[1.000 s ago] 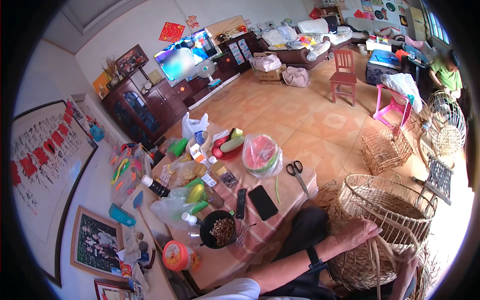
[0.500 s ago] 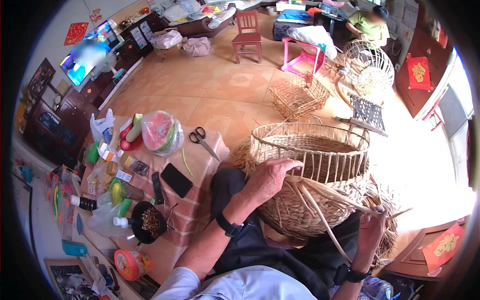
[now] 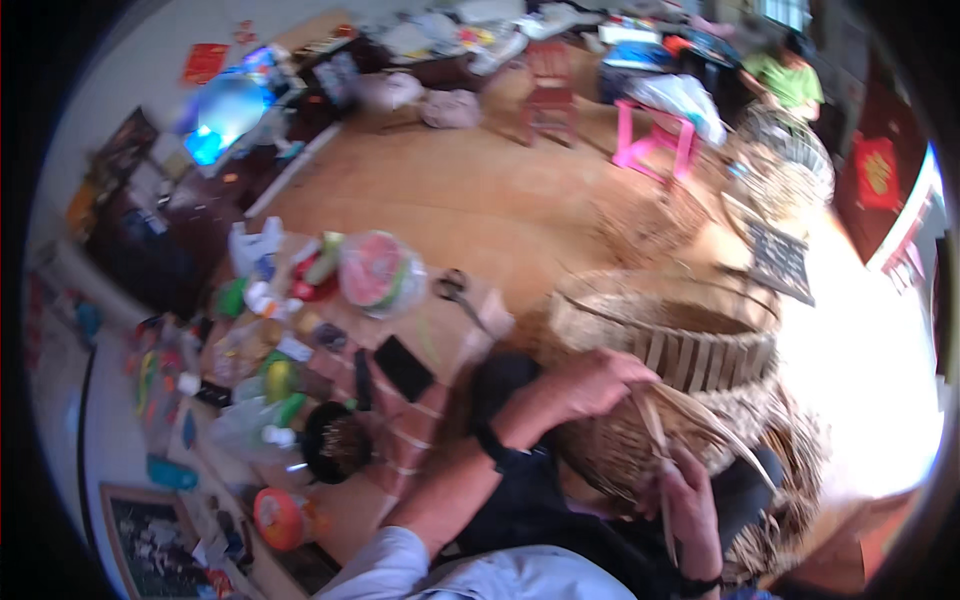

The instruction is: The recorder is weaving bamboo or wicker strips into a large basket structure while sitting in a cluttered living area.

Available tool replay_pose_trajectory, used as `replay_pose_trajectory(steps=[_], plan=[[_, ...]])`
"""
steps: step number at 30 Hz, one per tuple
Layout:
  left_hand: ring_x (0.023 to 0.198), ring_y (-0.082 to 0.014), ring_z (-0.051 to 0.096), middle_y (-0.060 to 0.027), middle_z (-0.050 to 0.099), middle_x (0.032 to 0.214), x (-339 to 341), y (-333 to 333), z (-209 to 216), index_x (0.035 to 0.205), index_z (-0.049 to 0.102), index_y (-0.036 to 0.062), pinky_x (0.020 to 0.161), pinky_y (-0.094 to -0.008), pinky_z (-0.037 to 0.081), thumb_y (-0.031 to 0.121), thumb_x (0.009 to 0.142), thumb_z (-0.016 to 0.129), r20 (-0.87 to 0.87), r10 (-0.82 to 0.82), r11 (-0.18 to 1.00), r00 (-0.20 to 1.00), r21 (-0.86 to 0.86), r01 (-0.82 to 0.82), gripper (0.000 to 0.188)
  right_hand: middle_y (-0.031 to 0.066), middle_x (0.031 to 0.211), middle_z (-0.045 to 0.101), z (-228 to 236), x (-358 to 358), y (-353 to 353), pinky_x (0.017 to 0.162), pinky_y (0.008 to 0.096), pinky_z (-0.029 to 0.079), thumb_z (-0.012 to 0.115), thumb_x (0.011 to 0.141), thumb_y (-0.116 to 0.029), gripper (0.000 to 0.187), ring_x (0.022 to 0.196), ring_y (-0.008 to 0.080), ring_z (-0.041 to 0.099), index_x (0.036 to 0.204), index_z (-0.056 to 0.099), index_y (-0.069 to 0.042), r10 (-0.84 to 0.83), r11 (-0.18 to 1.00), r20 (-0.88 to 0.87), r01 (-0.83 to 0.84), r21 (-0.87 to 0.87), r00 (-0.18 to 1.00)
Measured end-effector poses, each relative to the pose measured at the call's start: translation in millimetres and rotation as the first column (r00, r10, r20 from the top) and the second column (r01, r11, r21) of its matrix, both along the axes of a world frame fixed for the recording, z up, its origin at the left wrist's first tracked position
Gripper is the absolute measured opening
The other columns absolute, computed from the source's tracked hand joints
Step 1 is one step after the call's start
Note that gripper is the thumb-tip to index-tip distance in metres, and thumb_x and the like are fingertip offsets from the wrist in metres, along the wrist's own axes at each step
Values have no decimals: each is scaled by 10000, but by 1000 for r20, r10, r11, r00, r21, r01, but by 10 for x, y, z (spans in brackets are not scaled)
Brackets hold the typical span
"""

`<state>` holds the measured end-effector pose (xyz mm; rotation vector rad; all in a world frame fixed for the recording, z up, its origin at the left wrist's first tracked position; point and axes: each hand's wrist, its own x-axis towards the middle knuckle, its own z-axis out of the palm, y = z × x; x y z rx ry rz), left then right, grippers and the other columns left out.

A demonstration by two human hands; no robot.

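Observation:
A round woven straw basket sits at my lap, its upper rim ringed with upright stakes. My left hand is closed at the basket's near side, pinching the base of several pale straw strands. Below and to the right of it, my right hand has its fingers closed round one strand, which hangs down past the palm. Other strands fan out to the right, over the basket wall. Motion blur softens the fingertips of both hands.
On the left, a cloth-covered table bears scissors, a black phone, a wrapped melon piece and a dark bowl. Loose straw lies right of the basket. Far right, a person works on another basket.
My right hand has moved left and down, closer to the left hand, now on a hanging strand. The whole view has shifted, so the room appears farther right and blurred.

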<state>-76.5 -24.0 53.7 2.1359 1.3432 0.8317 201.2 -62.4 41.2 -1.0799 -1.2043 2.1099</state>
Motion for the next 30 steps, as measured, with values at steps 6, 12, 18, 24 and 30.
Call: replay_pose_trajectory(steps=[6,12,18,24,30], plan=[[1123,-355,654,-162,707,1161,-22,-90,144,1210,685,23,983,-418,519,53,792,750,33,-41,999,999,-29,42,424,81,589,582,-119,-180,177,313,275,408,479,1063,-328,305,364,173,514,1031,564,-37,-78,990,-107,64,-129,991],[1066,-318,685,-124,728,1132,59,-124,-3,1192,703,46,931,-399,547,127,798,785,25,37,998,999,46,-38,411,12,550,483,54,-92,442,301,257,367,472,1066,-309,275,349,123,425,1025,569,-55,-151,963,-189,102,-250,970],[926,-310,699,-99,717,938,250,-155,-236,1040,723,72,825,-412,547,150,856,746,198,226,948,954,180,-262,201,-16,690,533,550,-193,553,365,237,367,506,1068,-270,228,455,92,461,1048,616,-72,-106,959,-270,27,-282,957],[892,-342,675,-114,689,891,350,-73,-341,981,706,81,800,-432,535,158,876,730,225,303,914,926,208,-350,133,14,744,546,952,173,745,440,250,432,462,1085,-210,249,552,107,531,1241,527,-27,-362,930,-500,342,-136,786],[801,-320,689,-114,689,828,373,-29,-269,940,701,62,719,-417,543,119,841,762,158,377,899,913,173,-401,129,10,870,607,861,27,1086,629,295,466,713,929,-146,204,759,128,585,1050,643,2,-223,777,130,96,622,966]])
